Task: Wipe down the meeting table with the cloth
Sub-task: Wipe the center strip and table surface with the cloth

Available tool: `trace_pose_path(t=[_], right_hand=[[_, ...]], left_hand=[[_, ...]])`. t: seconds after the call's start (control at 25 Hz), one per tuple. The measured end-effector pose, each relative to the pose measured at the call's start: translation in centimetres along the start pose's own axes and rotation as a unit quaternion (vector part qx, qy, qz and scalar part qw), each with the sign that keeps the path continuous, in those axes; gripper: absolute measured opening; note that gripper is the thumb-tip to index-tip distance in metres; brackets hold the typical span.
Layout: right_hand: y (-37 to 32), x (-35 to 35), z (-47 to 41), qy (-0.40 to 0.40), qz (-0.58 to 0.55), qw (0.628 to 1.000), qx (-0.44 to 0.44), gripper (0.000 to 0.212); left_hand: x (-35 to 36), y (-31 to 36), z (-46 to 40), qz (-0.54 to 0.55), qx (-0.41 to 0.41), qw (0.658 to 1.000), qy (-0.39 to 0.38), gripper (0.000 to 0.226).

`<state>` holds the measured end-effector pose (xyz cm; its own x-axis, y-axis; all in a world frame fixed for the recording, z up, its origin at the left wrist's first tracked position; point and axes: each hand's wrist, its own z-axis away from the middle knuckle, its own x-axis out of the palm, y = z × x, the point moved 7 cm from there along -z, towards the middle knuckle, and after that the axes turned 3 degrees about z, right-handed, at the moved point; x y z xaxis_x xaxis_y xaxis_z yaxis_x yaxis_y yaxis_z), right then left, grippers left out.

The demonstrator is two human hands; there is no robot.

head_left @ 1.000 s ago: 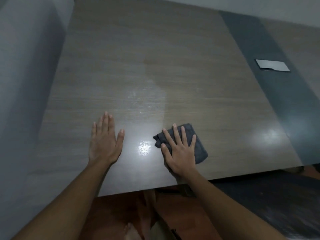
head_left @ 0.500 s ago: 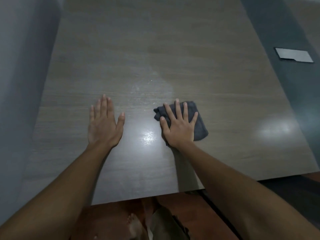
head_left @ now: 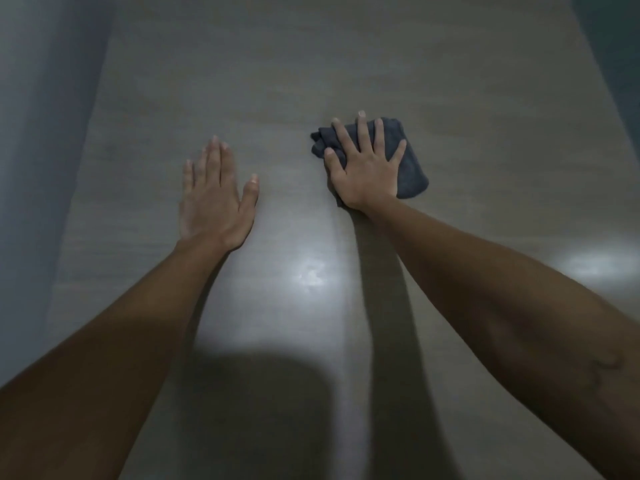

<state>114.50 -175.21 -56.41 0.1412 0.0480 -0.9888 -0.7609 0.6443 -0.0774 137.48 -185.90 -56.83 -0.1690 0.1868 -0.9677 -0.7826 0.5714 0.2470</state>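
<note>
- OK, right hand (head_left: 367,171): palm down, flat on the cloth (head_left: 407,161), fingers (head_left: 363,133) spread wide. Not gripping, just pressing it onto the table (head_left: 242,81).
- Middle fingertip reaches just past cloth's far edge; thumb sits on the bunched left part of the cloth.
- Cloth: dark grey, folded, roughly rectangular w/ a crumpled corner at far left. Pokes out from under the hand on the right side and at the far-left corner. Lies flat on tabletop, right of centre in the head view.
- Left hand (head_left: 214,199): open, palm down, fingers together, thumb out to the right. Looks flat on the bare table surface; holds nothing.
- L hand well apart from the cloth, sits nearer to the person than the R hand.
- Both forearms bare, stretched fwd across the table; R arm reaches further.
- Table: wood-grain top, grey-brown, glossy. Fills most of the view.
- Bright light reflection (head_left: 311,275) on the surface between the two forearms; second one (head_left: 592,263) at right edge, beyond the R forearm.
- Dark arm shadow runs under the R forearm; bigger shadow blob at bottom centre.
- Wall (head_left: 38,150), pale blue-grey, runs along table's left side.
- Dark strip (head_left: 620,57) at top right, beside the wood-grain area; can't tell what it is.
- Whole frame a bit blurred.
</note>
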Motion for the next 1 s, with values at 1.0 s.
trace_pose_path(t=[1.0], right_hand=[[-5.1,2.2,19.1,0.019,0.026,0.969,-0.247,0.06]], left_hand=[[0.5,-0.2,13.3,0.015,-0.015,1.0,0.006,0.075]])
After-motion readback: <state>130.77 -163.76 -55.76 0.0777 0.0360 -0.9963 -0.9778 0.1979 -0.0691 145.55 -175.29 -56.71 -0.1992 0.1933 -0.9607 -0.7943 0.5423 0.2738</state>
